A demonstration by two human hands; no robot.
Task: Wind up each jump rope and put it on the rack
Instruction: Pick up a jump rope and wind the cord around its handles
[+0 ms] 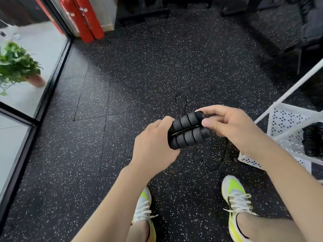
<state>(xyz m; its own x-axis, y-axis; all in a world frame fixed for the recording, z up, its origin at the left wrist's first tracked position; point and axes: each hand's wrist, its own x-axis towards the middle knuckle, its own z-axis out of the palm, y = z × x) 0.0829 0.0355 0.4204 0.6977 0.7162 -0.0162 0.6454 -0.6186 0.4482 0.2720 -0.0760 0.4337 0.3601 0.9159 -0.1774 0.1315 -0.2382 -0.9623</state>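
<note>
**Jump rope handles side by side, rack at the right**

The jump rope has two black ribbed foam handles lying parallel and touching, tilted up to the right, above the floor. Its thin black cord runs between them, loops on the far side and hangs below. The white perforated rack stands at the right, dark items on its shelf.

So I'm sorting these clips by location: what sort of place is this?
Probably a gym. The speckled rubber floor, the foam-handled jump rope held in both hands, and dark equipment frames at the far edge suggest it.
</note>
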